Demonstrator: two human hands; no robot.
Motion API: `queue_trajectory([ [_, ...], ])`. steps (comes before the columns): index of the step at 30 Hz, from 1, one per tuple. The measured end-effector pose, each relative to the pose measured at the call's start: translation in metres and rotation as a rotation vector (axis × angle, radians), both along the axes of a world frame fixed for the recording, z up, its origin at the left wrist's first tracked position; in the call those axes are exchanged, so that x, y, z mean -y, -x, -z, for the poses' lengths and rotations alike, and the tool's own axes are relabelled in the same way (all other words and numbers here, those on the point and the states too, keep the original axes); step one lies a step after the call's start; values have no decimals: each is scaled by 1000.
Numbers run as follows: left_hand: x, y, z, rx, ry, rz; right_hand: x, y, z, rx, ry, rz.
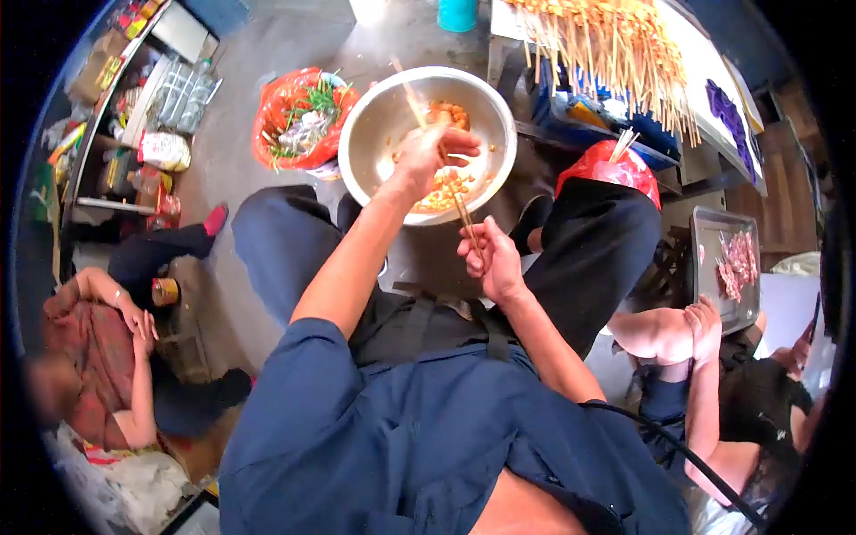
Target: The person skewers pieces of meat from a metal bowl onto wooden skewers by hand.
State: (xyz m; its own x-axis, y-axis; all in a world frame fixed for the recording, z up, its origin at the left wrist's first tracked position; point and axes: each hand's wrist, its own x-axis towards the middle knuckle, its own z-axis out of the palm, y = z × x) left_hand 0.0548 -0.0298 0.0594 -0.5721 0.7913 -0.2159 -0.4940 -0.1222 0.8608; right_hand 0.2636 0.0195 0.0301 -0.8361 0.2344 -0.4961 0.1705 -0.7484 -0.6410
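Observation:
A wide metal bowl stands between my knees, with orange-coated food pieces inside it. My left hand is over the bowl, its fingers bent around a thin wooden skewer that slants up and away. Below the bowl's near rim, my right hand is closed on the lower ends of thin skewers. These reach up over the rim toward my left hand. Whether food is on the part under my left hand is hidden.
Many loaded skewers lie on a table at the upper right. A red bag holds sticks below it. Another red bag with greens stands left of the bowl. Seated people flank me; a meat tray is at right.

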Motion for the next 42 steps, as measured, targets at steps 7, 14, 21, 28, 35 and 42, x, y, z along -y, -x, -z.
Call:
queue_trajectory([
  [7,-19,-55,14,-102,151,153,-6,-7,15,93,75,63],
  [14,-18,-70,-4,-309,106,104,1,-8,5,20,-18,57],
  [21,-19,-58,-3,-226,-11,9,-3,-2,-15,-9,78,240],
  [28,-21,-61,3,-259,42,46,-4,14,-27,-9,-149,109],
  [35,-18,-52,12,-384,145,143,-13,27,-42,-49,-373,-6],
  [42,-13,-13,10,-156,45,-7,-30,32,-43,-47,-375,216],
])
